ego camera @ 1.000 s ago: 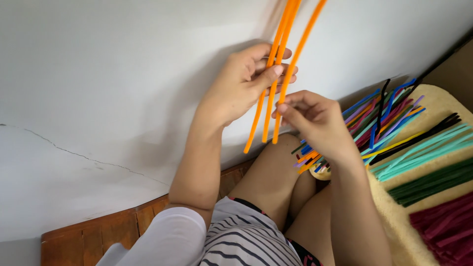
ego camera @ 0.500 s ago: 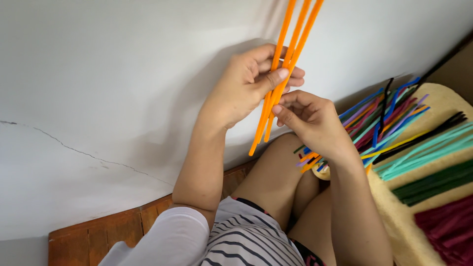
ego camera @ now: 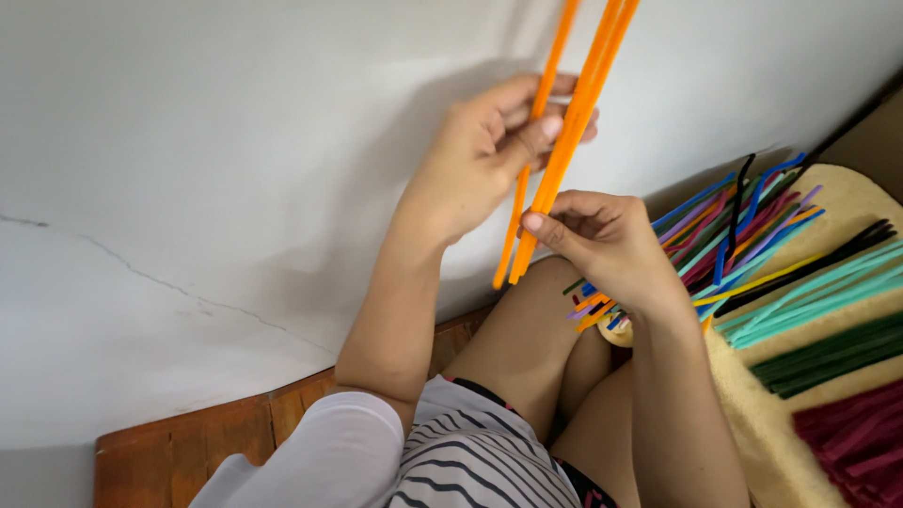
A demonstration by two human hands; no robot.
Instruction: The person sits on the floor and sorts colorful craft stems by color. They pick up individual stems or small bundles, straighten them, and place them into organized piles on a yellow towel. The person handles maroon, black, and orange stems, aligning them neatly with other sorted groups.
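Note:
Three long orange pipe cleaners [ego camera: 564, 141] stand almost upright in front of a white wall, running off the top of the view. My left hand [ego camera: 489, 155] pinches them between thumb and fingers at mid-length. Just below, my right hand [ego camera: 602, 240] grips the lower part of the same bundle, its thumb pressed against the stems. The bottom ends hang free above my bent knee [ego camera: 527, 320].
A mixed heap of coloured pipe cleaners [ego camera: 734, 226] lies to the right on a cream fleecy mat [ego camera: 847, 202]. Sorted rows of teal [ego camera: 818, 292], dark green [ego camera: 828, 353] and maroon [ego camera: 851, 437] ones lie beside it. A wooden skirting [ego camera: 188, 447] runs along the wall's base.
The three orange stems, spread apart before, have been drawn together into a tight bundle and lifted slightly. My right hand slid in under my left hand.

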